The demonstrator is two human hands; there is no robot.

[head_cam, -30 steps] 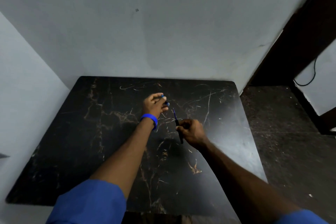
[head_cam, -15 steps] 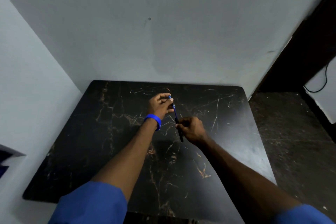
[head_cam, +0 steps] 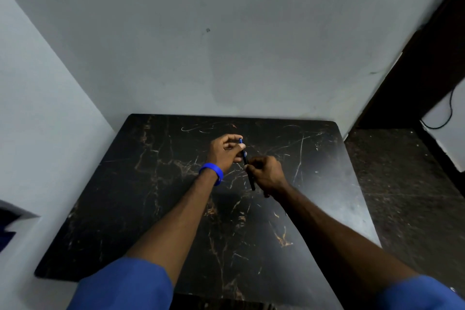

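Note:
Both my hands meet over the far middle of a black marbled table [head_cam: 141, 209]. My right hand [head_cam: 266, 173] grips the lower part of a slim dark pen [head_cam: 250, 181] with a blue upper end. My left hand [head_cam: 225, 151], with a blue wristband [head_cam: 212, 172] on its wrist, pinches the pen's blue upper end between fingers and thumb. The pen stands tilted, its top leaning away from me. The middle of the pen is hidden by my fingers.
Pale walls close the table in at the back and left. A dark floor [head_cam: 402, 184] lies to the right, with a dark door frame [head_cam: 427, 58] and a black cable [head_cam: 448, 113] beyond it. A dark object [head_cam: 7, 224] shows at the left edge.
A second ago my left hand held a small blue piece apart from the pen. It has come onto the pen's upper end, and both hands now hold the pen together.

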